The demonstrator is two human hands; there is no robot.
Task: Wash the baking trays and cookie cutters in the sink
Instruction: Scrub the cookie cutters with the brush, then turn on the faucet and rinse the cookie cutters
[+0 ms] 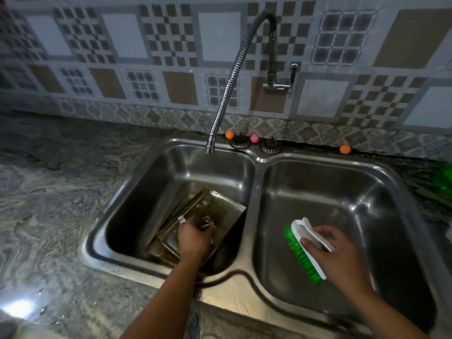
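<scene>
The marbled tabletop point(61, 192) runs along the left, with a bright glare patch near its front left corner. Set into it is a steel double sink point(256, 162). The left basin point(171, 172) holds the baking trays point(208, 206): dark, stained, greasy-looking metal, stacked and tilted against the basin's right wall, their far corner raised. How many trays are in the stack is hard to tell, and their lower parts are lost in shadow. The left hand point(194, 237) reaches down into this basin, its grip curled around a small shiny metal piece, probably a cookie cutter point(206, 222), held against the top tray; its shape is too blurred to make out. The flexible tap spout point(230, 81) arches from the tiled wall and ends above the back of the left basin.

On the back rim of the sink lie two drain strainers point(241, 143), with small orange and pink balls point(254, 138) beside them.

Over the right basin point(342, 192), the right hand point(335, 250) holds a scrubbing brush point(305, 248) with a white handle and green bristles, grip clamped on the handle, bristles facing left and down. A green object point(445, 177) at the tabletop's right edge is cut off by the frame.
</scene>
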